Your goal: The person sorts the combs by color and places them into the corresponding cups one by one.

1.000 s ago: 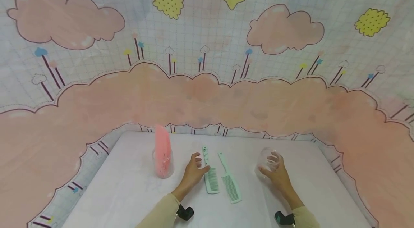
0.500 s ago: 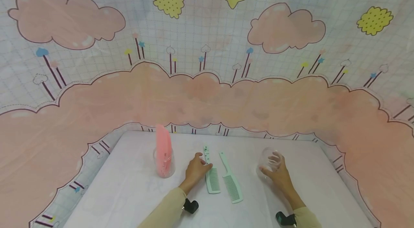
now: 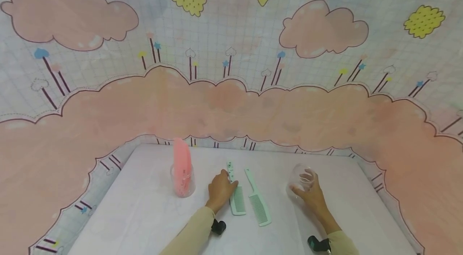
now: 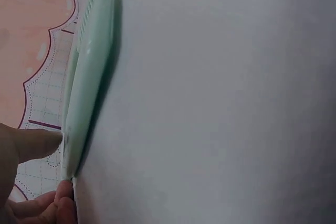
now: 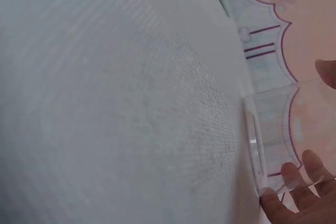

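Note:
Two mint-green combs lie on the white table. My left hand (image 3: 221, 190) is at the handle of the left comb (image 3: 238, 202), thumb on one side and curled fingertips on the other. In the left wrist view, the fingertips (image 4: 64, 191) are at the end of the comb's handle (image 4: 84, 114). The second comb (image 3: 259, 210) lies just to its right, slanted. My right hand (image 3: 312, 194) grips a clear cup (image 3: 297, 174), which stands on the table, with thumb and fingers round its wall (image 5: 268, 129).
Left of the hands stands another clear cup (image 3: 192, 184) with a tall, flat pink thing (image 3: 182, 162) sticking up from it. A cloud-printed cloth (image 3: 231, 114) rises behind the white table (image 3: 144, 206).
My left hand has moved slightly right and turned over the left comb's handle, its fingers drawing in. My right hand and the cup have stayed in place.

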Demonstrator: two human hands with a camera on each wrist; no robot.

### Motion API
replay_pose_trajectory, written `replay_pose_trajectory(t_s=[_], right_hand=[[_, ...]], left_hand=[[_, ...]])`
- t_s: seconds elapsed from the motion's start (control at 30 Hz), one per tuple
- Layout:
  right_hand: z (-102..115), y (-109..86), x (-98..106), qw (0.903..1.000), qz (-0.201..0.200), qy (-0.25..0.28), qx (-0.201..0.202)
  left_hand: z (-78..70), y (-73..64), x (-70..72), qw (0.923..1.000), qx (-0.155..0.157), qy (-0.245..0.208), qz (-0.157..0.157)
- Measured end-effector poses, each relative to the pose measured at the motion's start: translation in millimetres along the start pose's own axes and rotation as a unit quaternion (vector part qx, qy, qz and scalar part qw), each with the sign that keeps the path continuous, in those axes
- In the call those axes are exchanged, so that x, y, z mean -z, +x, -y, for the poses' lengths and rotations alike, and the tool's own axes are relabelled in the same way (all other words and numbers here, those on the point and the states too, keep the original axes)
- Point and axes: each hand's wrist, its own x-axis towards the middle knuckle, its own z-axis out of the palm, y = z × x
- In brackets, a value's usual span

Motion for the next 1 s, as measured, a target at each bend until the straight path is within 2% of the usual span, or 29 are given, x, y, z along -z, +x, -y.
replay_pose_trajectory(t_s=[0.2,0.4,0.77,0.9,1.0], right_hand=[[-2.1,1.6,0.2,0.9999,0.001,0.010,-0.006],[-6.1,2.2,-0.4,0.9999,-0.003,0.012,-0.008],[-2.2,-0.3,-2.2,0.9998,0.001,0.017,-0.004],[-1.0,-0.2,-1.3,0.9997,0.005,0.026,0.000],[-1.3,-1.1,-2.0,0.9996,0.004,0.028,0.000]], left_hand=[[-2.5,3.5,1.5,0.9999,0.011,0.010,-0.005],[-4.0,8.2,3.5,0.9997,0.020,0.006,0.010],[-3.2,13.1,4.8,0.9983,0.035,0.036,0.029],[-2.1,12.1,6.4,0.9981,0.040,0.018,0.042],[1.8,11.3,8.1,0.9984,0.033,-0.002,0.046]])
